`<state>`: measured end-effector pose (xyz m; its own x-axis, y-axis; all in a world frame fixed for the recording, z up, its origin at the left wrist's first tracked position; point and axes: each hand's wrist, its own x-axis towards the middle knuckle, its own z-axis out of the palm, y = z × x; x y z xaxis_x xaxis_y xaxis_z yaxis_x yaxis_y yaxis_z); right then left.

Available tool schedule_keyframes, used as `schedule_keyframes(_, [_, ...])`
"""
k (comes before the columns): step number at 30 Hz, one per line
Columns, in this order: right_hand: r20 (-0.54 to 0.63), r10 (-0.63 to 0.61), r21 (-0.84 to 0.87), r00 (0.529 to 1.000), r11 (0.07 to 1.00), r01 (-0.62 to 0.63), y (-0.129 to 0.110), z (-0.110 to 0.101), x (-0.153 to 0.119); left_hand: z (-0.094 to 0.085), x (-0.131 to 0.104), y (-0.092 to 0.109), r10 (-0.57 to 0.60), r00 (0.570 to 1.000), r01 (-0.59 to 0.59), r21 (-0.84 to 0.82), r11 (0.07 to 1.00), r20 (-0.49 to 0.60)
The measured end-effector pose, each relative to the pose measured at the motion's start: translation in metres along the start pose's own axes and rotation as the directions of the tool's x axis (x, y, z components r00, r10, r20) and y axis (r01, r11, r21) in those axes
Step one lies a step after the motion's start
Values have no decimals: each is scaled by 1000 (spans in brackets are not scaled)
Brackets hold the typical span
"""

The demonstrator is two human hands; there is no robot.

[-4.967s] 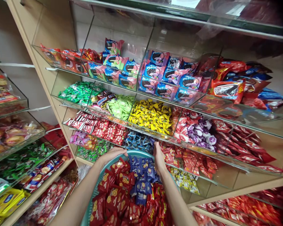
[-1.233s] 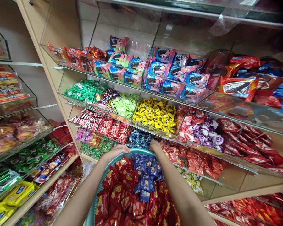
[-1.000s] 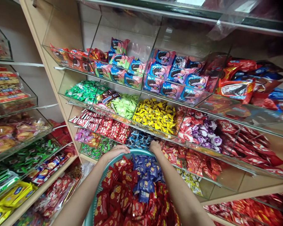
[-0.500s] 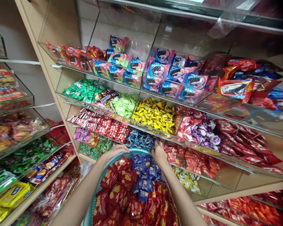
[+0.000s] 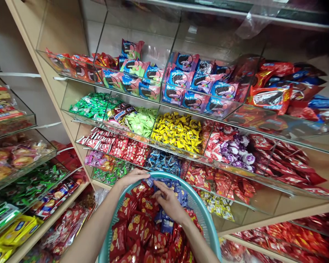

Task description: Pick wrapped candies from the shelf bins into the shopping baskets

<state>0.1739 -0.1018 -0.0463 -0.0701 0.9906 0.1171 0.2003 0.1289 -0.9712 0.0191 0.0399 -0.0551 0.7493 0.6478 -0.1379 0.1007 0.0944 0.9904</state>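
Observation:
A round teal plastic basket stands in front of me, heaped with red candy packets and blue candy packets. At its far left, my left hand is closed over the rim. My right hand is inside the basket over the blue packets, its fingers apart and pointing left. One blue packet lies by the fingertips of both hands; which one touches it I cannot tell.
Clear-fronted shelf bins rise beyond the basket, with blue candies, yellow candies and packaged cookies. To the left stands another shelf with snacks. A wooden board edges the lower right.
My right hand has come from the shelf edge beyond the basket's rim down and left into the basket. My left hand stays at the rim. The view has shifted slightly.

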Motion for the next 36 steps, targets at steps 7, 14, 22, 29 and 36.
schedule_keyframes(7, [-122, -268, -573, 956, 805, 153, -1, -3, 13, -2, -2, 2, -5, 1000, 4, 43, 999, 26])
schedule_keyframes(14, [-246, -267, -429, 932, 892, 142, 4, 6, 22, -3, -1, -1, -16, 1000, 16, 10, 1000, -1])
schedule_keyframes(22, [-402, 208, 314, 892, 946, -79, 21, 3, 30, -3, -1, -5, -22, 999, 23, 23, 999, -42])
schedule_keyframes(29, [-426, 287, 390, 858, 914, -112, 29, 7, 27, -9, 3, -7, 54, 998, -49, 170, 984, -26])
schedule_keyframes(36, [-371, 309, 337, 875, 924, -184, 28, 8, 22, -8, 3, -9, 49, 997, -38, 184, 982, -56])
